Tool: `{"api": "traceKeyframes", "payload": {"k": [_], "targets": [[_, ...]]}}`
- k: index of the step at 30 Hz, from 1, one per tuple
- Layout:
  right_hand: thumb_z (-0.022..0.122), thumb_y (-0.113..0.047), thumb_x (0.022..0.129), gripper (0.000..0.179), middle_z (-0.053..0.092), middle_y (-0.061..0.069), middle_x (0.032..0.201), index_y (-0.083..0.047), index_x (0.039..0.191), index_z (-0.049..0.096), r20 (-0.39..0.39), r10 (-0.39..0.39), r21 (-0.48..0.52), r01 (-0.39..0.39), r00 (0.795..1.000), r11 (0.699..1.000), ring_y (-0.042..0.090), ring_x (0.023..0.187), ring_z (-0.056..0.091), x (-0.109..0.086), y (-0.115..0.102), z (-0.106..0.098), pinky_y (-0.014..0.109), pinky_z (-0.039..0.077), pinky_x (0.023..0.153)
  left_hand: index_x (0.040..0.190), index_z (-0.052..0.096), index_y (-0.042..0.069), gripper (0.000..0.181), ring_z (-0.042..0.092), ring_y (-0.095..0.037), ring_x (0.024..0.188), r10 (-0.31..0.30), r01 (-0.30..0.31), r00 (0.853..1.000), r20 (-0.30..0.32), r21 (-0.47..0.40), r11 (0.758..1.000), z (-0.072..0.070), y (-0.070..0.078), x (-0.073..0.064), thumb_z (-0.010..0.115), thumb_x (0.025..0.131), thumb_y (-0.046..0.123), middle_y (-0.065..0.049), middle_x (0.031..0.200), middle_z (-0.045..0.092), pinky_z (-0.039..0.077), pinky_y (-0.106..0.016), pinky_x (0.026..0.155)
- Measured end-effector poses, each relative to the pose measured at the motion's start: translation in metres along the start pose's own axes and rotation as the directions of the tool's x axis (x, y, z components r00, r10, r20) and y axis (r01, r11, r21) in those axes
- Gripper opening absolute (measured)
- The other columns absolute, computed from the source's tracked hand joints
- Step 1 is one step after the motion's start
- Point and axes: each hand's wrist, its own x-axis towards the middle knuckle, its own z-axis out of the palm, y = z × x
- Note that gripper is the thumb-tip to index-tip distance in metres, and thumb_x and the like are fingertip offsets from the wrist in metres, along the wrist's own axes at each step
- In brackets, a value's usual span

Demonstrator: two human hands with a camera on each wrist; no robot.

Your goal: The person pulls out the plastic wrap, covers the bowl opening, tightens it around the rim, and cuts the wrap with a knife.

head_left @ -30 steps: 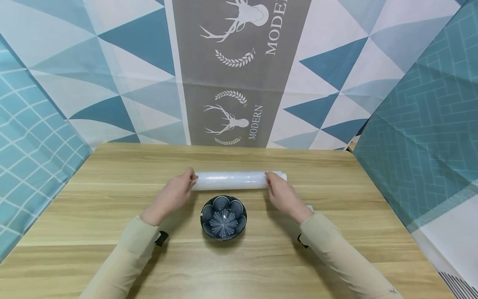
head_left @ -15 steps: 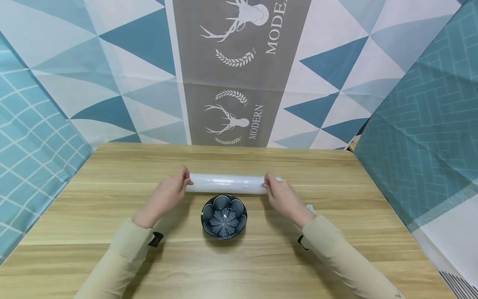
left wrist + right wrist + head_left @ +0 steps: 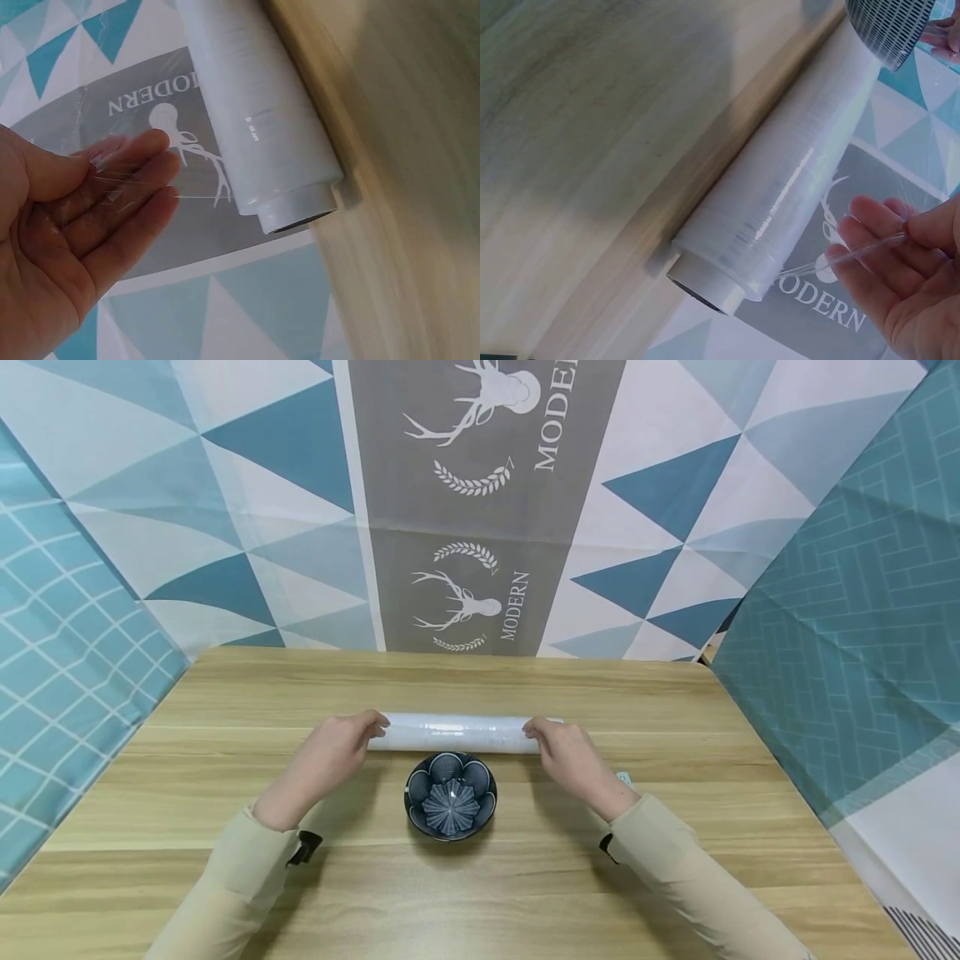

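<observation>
Film (image 3: 810,266) pinched in the fingers (image 3: 127,244) barely shows beside its roll (image 3: 453,733).

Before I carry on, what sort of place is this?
Probably a staged booth rather than a kitchen: creased printed sheets with triangle and tile patterns hang behind and beside a wood-grain table, with a dark bowl and roll of clear film at hand.

A sheet-screened workspace, its wider premises unidentifiable: we see a wood-grain bench (image 3: 465,902) bordered by a deer-printed sheet (image 3: 457,518) lettered MODERN at twelve o'clock, a grid-patterned sheet (image 3: 67,652) at nine and a herringbone-patterned sheet (image 3: 855,602) at three.
</observation>
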Motion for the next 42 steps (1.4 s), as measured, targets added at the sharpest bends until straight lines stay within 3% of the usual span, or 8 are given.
{"api": "traceKeyframes", "payload": {"k": [4,25,34,42], "targets": [[0.052,0.002,0.086,0.015,0.070,0.008,0.089,-0.003,0.092,0.065,-0.014,-0.004,0.014,0.004,1.000,1.000,0.019,0.086,0.066,0.000,0.001,-0.002,0.031,0.053,0.074,0.092,0.063,0.002,0.014,0.066,-0.029,0.082,0.008,-0.008,1.000,-0.008,0.005,1.000,-0.003,0.003,-0.001,0.050,0.088,-0.001,-0.011,0.089,0.069,0.052,-0.041,0.072],[0.051,-0.001,0.089,0.014,0.070,0.006,0.083,-0.005,0.089,0.065,-0.047,-0.008,0.049,0.010,0.999,0.999,0.014,0.077,0.066,-0.002,-0.007,-0.020,0.027,0.053,0.062,0.092,0.063,0.005,0.017,0.066,-0.028,0.081,0.012,-0.012,0.999,-0.037,0.018,1.000,-0.025,0.021,-0.010,0.048,0.088,-0.001,-0.009,0.089,0.069,0.052,-0.041,0.071],[0.052,-0.001,0.089,0.014,0.069,0.007,0.084,-0.004,0.090,0.065,-0.076,-0.034,0.055,0.039,0.997,0.998,0.015,0.076,0.066,-0.001,-0.012,-0.027,0.028,0.053,0.064,0.092,0.063,0.005,0.017,0.065,-0.025,0.072,0.016,-0.013,0.997,-0.069,0.036,0.999,-0.033,0.024,-0.011,0.048,0.087,-0.001,-0.009,0.087,0.069,0.052,-0.040,0.064],[0.052,-0.001,0.089,0.014,0.070,0.007,0.084,-0.004,0.090,0.065,-0.106,-0.046,0.064,0.053,0.993,0.997,0.015,0.072,0.066,-0.001,-0.017,-0.035,0.029,0.053,0.062,0.094,0.062,0.004,0.017,0.065,-0.023,0.070,0.013,-0.011,0.998,-0.061,0.036,0.999,-0.040,0.028,-0.012,0.047,0.088,-0.001,-0.009,0.087,0.069,0.052,-0.039,0.064]]}}
